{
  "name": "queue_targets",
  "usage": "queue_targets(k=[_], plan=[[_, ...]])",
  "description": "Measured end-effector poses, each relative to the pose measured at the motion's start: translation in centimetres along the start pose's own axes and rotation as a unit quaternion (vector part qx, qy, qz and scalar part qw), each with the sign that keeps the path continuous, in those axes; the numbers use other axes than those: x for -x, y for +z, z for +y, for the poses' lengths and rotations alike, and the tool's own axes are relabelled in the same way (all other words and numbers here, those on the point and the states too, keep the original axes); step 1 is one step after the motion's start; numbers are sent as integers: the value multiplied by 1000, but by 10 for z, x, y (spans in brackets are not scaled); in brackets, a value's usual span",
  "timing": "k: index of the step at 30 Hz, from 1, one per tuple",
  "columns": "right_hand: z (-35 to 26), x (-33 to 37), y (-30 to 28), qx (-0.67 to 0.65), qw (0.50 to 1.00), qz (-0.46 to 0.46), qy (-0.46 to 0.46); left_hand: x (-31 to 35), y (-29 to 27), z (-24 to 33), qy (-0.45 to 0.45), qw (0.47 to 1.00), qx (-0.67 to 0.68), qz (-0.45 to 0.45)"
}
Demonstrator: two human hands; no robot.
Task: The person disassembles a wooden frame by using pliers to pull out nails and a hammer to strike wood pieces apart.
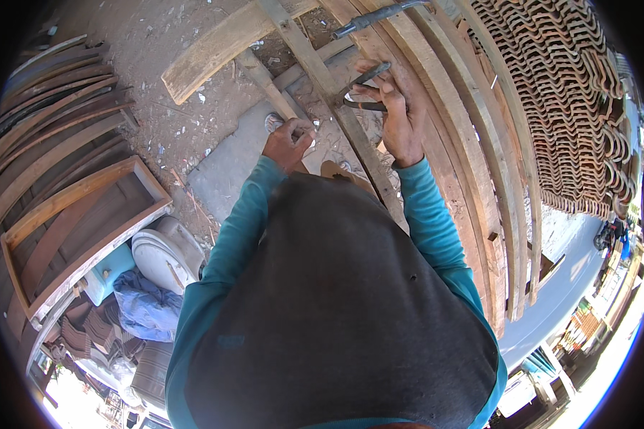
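My right hand [402,121] is wrapped round a pair of dark pincers [371,74]. Their two handles spread apart, and the jaws meet the edge of a narrow wooden slat [311,61], though what they bite on is too small to tell. To the left, my left hand [290,143] is closed, thumb against the fingers, beside a shorter wooden piece [265,82]. Whatever it may hold is hidden. A bar-like tool with a dark grip [354,27] lies across the long planks beyond my right hand.
Long wooden planks [472,136] run along my right, with stacked clay roof tiles [565,107] past them. A thick board [222,50] lies ahead. On the left are leaning boards [57,136], a wooden frame [86,247] and a blue plastic bundle [147,304]. Debris dots the ground.
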State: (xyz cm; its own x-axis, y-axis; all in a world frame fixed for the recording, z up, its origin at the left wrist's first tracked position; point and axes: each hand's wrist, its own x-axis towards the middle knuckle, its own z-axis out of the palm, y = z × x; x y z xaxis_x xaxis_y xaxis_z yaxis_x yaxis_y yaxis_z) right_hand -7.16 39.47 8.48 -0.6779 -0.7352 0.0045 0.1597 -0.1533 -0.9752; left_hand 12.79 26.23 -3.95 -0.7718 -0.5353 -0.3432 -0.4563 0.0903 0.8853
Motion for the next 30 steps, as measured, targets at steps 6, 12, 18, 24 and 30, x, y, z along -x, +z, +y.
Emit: queue_targets(k=[6,12,18,24,30], plan=[[4,-33,12,154,984,4,-88,-41,43,-38,-14,996,60,70],[5,-45,22,122,990,-59,-42,-146,44,-37,-124,909,380,123],[-2,-40,30,187,980,-37,-62,-149,43,-39,-105,974,155,124],[2,-27,33,166,985,-13,-42,-124,43,-37,-120,972,148,135],[6,-19,31,182,980,-46,-64,-128,37,-38,-105,964,217,110]])
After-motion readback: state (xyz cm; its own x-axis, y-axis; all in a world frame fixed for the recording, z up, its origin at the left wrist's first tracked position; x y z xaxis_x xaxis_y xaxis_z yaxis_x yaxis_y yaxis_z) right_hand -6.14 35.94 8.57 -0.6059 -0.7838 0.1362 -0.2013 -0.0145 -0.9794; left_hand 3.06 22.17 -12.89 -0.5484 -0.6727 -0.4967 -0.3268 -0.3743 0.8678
